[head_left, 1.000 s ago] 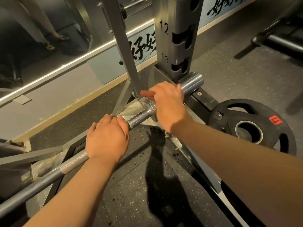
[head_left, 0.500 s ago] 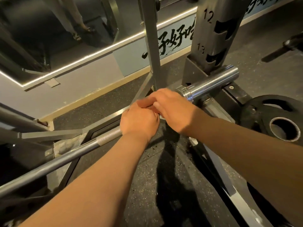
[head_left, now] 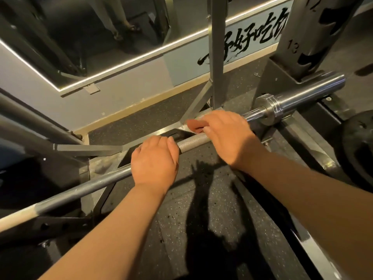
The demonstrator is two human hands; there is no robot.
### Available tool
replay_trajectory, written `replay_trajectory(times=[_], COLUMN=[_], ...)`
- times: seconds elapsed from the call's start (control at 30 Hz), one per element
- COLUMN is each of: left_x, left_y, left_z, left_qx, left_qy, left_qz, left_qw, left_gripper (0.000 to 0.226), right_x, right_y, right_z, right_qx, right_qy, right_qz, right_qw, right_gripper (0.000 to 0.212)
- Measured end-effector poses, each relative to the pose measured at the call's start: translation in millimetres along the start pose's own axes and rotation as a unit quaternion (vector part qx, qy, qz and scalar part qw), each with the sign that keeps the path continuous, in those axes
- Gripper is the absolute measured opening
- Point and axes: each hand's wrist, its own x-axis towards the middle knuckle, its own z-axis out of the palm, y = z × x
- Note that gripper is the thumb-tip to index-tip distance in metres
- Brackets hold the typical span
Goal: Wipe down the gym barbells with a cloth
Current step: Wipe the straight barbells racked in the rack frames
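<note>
A steel barbell runs low across the rack from lower left to upper right, ending in a shiny sleeve with a collar. My left hand grips the shaft over its knurled part. My right hand holds a reddish-brown cloth wrapped on the shaft, a short way right of the left hand and just left of the collar. Only a corner of the cloth shows past my fingers.
A grey rack upright stands behind the bar, and a numbered post rises at the right. A black weight plate lies at the right edge. A wall mirror is behind, and speckled rubber flooring lies below my arms.
My right hand with the cloth slid left from the sleeve collar onto the shaft. My left hand met it, then drew back left, baring knurling between them. The view shifted left.
</note>
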Motion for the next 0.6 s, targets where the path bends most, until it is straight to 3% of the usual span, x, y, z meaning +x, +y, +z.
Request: replay_trajectory(times=[0.07,0.17,0.23,0.33,0.4,0.47,0.53,0.6], left_x=[-2,-9,-13,-20,-26,-34,-41,-45], left_y=[-2,-9,-12,-21,-31,-45,-60,-73], left_z=[1,3,3,2,0,-2,-4,-6], left_qx=[-0.003,-0.011,-0.006,0.009,0.012,0.012,0.006,-0.005], left_qy=[0.020,0.044,0.054,0.022,0.026,0.036,0.051,0.062], left_qz=[0.030,0.067,0.085,0.083,0.072,0.069,0.068,0.052], left_qw=[0.999,0.997,0.995,0.996,0.997,0.997,0.996,0.997], left_gripper=[0.056,0.052,0.047,0.047,0.047,0.046,0.046,0.049], right_x=[-3,-9,-1,-7,-18,-21,-20,-23], right_y=[21,17,-16,-78,-89,-76,-55,-58], right_z=[-10,-9,5,30,35,27,26,28], right_qx=[-0.052,-0.086,-0.082,-0.036,0.028,0.006,-0.086,-0.086], right_qy=[0.007,0.123,0.090,0.013,0.026,0.020,0.017,0.075], right_qz=[0.022,0.161,0.215,0.076,-0.010,-0.052,-0.036,0.101], right_qw=[0.998,0.975,0.969,0.996,0.999,0.998,0.995,0.988], right_gripper=[0.040,0.021,0.027,0.025,0.027,0.029,0.030,0.029])
